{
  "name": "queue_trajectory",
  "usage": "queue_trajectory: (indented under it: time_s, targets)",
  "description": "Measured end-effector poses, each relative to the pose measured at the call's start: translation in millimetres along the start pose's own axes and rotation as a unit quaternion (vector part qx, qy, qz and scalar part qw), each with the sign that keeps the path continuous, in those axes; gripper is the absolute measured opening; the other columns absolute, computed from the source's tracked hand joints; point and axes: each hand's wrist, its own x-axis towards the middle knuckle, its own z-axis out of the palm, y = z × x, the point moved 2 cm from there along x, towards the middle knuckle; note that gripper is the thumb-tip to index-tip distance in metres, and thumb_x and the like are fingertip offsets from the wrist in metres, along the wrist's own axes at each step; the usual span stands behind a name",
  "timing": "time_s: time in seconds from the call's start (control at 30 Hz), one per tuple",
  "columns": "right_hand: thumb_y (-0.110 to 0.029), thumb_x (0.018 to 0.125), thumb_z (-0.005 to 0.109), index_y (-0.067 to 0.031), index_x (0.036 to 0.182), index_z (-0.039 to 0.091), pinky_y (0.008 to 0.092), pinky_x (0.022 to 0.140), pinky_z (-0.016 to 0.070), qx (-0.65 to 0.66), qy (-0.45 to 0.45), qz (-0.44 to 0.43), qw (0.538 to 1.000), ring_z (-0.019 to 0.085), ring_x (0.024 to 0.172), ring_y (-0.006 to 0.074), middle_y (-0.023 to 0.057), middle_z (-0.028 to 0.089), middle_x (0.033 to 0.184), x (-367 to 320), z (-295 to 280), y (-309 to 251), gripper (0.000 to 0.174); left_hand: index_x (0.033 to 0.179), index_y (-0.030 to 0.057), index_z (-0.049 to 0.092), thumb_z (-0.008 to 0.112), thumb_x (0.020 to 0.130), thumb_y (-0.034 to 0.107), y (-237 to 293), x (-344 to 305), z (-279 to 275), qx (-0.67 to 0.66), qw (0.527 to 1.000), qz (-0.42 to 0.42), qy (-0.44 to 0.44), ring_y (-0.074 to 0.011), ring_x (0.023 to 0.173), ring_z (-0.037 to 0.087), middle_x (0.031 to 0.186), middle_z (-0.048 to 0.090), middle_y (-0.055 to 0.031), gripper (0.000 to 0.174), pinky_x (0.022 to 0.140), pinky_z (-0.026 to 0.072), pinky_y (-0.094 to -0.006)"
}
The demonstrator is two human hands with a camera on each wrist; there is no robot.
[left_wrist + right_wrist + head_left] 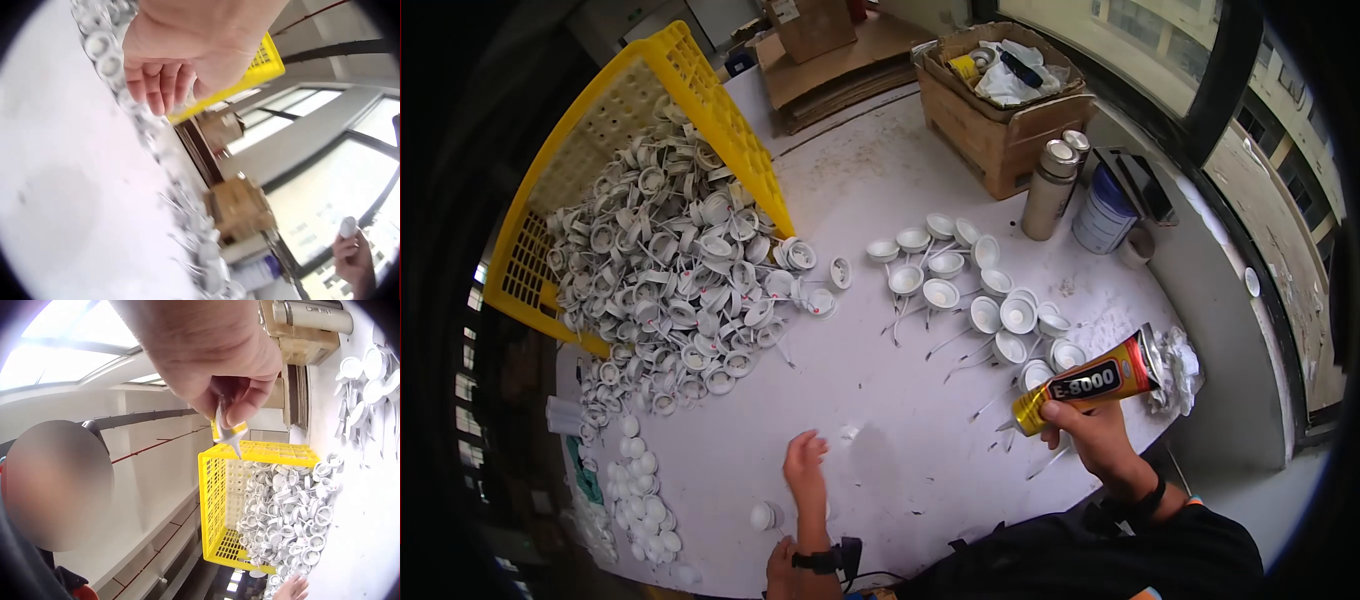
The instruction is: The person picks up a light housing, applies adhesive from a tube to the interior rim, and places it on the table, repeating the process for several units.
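My right hand (1090, 435) grips a yellow, red and black E-8000 glue tube (1090, 385), its nozzle tilted down to the left. In the right wrist view the thumb and fingers pinch around the tube's yellow neck, with the grey nozzle (235, 447) poking out below. My left hand (805, 470) hovers over the table's front part, fingers loosely bent and nothing held; the left wrist view (169, 69) shows the same. Beyond the right hand stand several white cup-shaped lamp parts (941, 293) with short wires, and the tube overlaps the nearest.
At the left a tipped yellow crate (745, 150) spills a heap of white ring-shaped parts (680, 250). Small white domed caps (640, 500) lie front left. A cardboard box (970, 140), a steel flask (1048, 190) and a blue-white tub (1103, 215) stand by the window; crumpled tissue (1175, 370) lies right.
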Motion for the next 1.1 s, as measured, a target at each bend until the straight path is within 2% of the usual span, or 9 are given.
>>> queue_trajectory:
  time_s: [0.1, 0.23, 0.3, 0.4, 0.6, 0.87, 1.0, 1.03, 1.1]
  targets:
    - [-0.008, 0.072, 0.059, 0.0015, 0.087, 0.049, 0.0233, 0.04, 0.0421, -0.013, 0.009, 0.001, 1.0, 0.052, 0.05, 0.0138, 0.0081, 0.053, 0.07, 12, -5, 2, 0.02, 0.089, -0.0005, 0.057, 0.052, 0.079, 0.015, 4, 37, 98, -0.024, 0.985, 0.089, -0.145, -0.0111, 0.076, 0.055, 0.082, 0.059, -0.0058, 0.019, 0.067, 0.043, -0.0221]
    - [-0.008, 0.071, 0.061, 0.0018, 0.083, 0.051, 0.0225, 0.044, 0.042, 0.025, 0.046, -0.013, 0.999, 0.052, 0.05, 0.013, 0.0072, 0.053, 0.064, 25, -12, 0, 0.018, 0.088, 0.0015, 0.057, 0.057, 0.074, 0.02, 8, 104, 200, 0.138, 0.957, 0.23, -0.108, -0.0227, 0.08, 0.056, 0.086, 0.059, -0.0131, 0.023, 0.074, 0.0423, -0.0303]
    - [-0.007, 0.07, 0.06, 0.0015, 0.084, 0.049, 0.0228, 0.043, 0.0409, 0.03, 0.067, -0.015, 0.997, 0.051, 0.049, 0.0132, 0.0073, 0.053, 0.065, 30, -19, 3, 0.019, 0.09, 0.0036, 0.057, 0.053, 0.074, 0.037, 21, 118, 229, 0.271, 0.943, 0.178, -0.072, -0.0292, 0.089, 0.05, 0.092, 0.056, -0.014, 0.037, 0.078, 0.0382, -0.0374]
    - [-0.007, 0.071, 0.059, 0.0017, 0.085, 0.049, 0.0232, 0.042, 0.0409, 0.029, 0.086, -0.017, 0.996, 0.051, 0.049, 0.0135, 0.0085, 0.053, 0.069, 37, -27, 5, 0.019, 0.091, 0.0036, 0.057, 0.049, 0.074, 0.043, 36, 131, 251, 0.388, 0.911, 0.099, -0.103, -0.0303, 0.094, 0.046, 0.097, 0.054, -0.0151, 0.044, 0.078, 0.0376, -0.0396]
    - [-0.009, 0.069, 0.06, 0.0027, 0.086, 0.048, 0.0238, 0.039, 0.0402, 0.021, 0.117, -0.012, 0.993, 0.05, 0.046, 0.0143, 0.0092, 0.052, 0.067, 46, -33, 15, 0.024, 0.087, -0.0009, 0.057, 0.052, 0.069, 0.035, 24, 139, 268, 0.428, 0.893, 0.091, -0.108, -0.0296, 0.095, 0.046, 0.096, 0.054, -0.0152, 0.04, 0.079, 0.0357, -0.0423]
    - [-0.008, 0.07, 0.06, 0.0032, 0.086, 0.048, 0.0239, 0.04, 0.0404, 0.01, 0.097, -0.024, 0.995, 0.051, 0.048, 0.0146, 0.009, 0.052, 0.067, 37, -26, 7, 0.023, 0.086, 0.0044, 0.057, 0.052, 0.066, 0.032, 12, 129, 243, 0.439, 0.889, 0.086, -0.096, -0.0271, 0.096, 0.044, 0.096, 0.055, -0.0109, 0.034, 0.08, 0.0319, -0.0413]
    - [-0.012, 0.071, 0.06, -0.0001, 0.091, 0.046, 0.0236, 0.041, 0.0404, 0.002, 0.054, -0.022, 0.998, 0.05, 0.051, 0.0137, 0.0073, 0.052, 0.072, 21, -24, 1, 0.027, 0.084, 0.0053, 0.053, 0.05, 0.069, 0.036, 29, 107, 202, 0.319, 0.932, 0.048, -0.165, -0.0323, 0.078, 0.054, 0.081, 0.059, -0.0125, 0.034, 0.076, 0.0335, -0.0425]
    - [-0.011, 0.071, 0.06, -0.0002, 0.09, 0.046, 0.0235, 0.042, 0.0406, 0.0, 0.051, -0.023, 0.998, 0.05, 0.051, 0.0139, 0.0074, 0.052, 0.072, 16, -21, -3, 0.026, 0.085, 0.0022, 0.052, 0.051, 0.07, 0.033, 11, 107, 194, 0.222, 0.956, 0.005, -0.192, -0.027, 0.071, 0.057, 0.076, 0.059, -0.0117, 0.035, 0.067, 0.0411, -0.0369]
    - [-0.011, 0.07, 0.061, -0.0003, 0.089, 0.046, 0.0236, 0.042, 0.0409, 0.006, 0.044, -0.024, 0.999, 0.051, 0.05, 0.0144, 0.0074, 0.051, 0.071, 8, -18, -9, 0.026, 0.088, -0.0015, 0.052, 0.049, 0.074, 0.024, 42, 60, 169, -0.071, 0.953, -0.103, -0.275, -0.0114, 0.058, 0.054, 0.07, 0.057, -0.0089, 0.029, 0.054, 0.0431, -0.0215]
